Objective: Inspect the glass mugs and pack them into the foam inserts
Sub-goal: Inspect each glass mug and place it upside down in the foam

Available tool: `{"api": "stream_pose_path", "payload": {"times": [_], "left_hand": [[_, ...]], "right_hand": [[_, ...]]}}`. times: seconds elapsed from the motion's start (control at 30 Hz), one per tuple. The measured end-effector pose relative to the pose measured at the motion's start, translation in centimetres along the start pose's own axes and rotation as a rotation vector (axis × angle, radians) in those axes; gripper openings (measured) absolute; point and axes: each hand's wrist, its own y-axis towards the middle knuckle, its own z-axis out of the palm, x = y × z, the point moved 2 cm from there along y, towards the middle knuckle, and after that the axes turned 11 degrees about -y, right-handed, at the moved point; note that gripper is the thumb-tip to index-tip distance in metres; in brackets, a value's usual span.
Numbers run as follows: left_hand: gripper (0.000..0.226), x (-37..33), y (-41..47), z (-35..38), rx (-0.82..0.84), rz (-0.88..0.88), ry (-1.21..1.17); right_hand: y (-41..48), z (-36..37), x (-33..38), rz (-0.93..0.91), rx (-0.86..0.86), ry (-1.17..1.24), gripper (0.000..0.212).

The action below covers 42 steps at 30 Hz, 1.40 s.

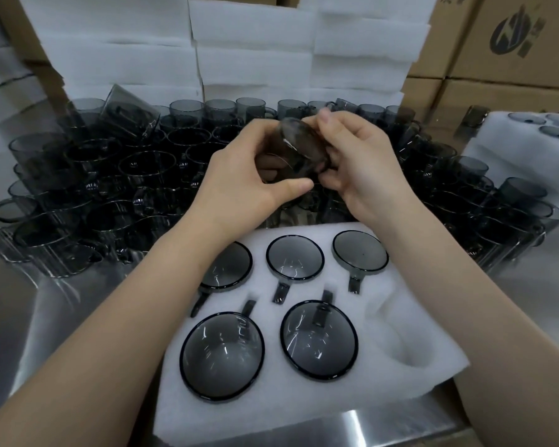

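Five mugs [222, 355] are seated in the foam insert [271, 414], one pocket [410, 346] open; a sixth mug [299, 150] is gripped by curled fingers of the left hand [239, 182] and right hand [365, 169].

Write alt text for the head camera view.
The left hand and right hand hold one smoky grey glass mug. Nearer the camera, a white foam insert on a steel table has five packed mugs and one empty near-right pocket. Loose grey mugs crowd the table behind.

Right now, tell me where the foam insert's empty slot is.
In the head view, the empty slot sits at the near right corner of the foam insert, just right of the near-row middle mug.
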Motion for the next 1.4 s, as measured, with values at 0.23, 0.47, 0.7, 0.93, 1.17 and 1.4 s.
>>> {"api": "stream_pose_path", "payload": {"times": [0.23, 0.47, 0.7, 0.93, 1.17, 1.4], "left_hand": [[0.065, 0.1, 0.1, -0.5, -0.017, 0.039, -0.084], [0.074, -0.5, -0.2, -0.7, -0.064, 0.176, -0.011], [0.044, -1.1, -0.2, -0.8, -0.151, -0.072, -0.427], [0.055, -0.5, 0.1, -1.0, -0.086, -0.244, -0.550], [0.038, 0.0, 0.2, -0.7, -0.046, -0.184, -0.508], [0.068, -0.1, 0.0, -0.4, -0.039, -0.018, -0.192]], "right_hand": [[-0.3, 0.3, -0.2, 0.167, 0.262, -0.140, 0.042], [-0.5, 0.5, 0.3, 0.147, 0.369, 0.135, 0.040], [-0.6, 0.7, 1.0, -0.118, 0.389, 0.190, 0.029], [-0.6, 0.4, 1.1, -0.223, 0.260, 0.000, 0.016], [-0.2, 0.6, 0.5, -0.093, 0.230, 0.078, 0.033], [0.1, 0.3, 0.6, 0.060, 0.154, 0.010, 0.058]]}}
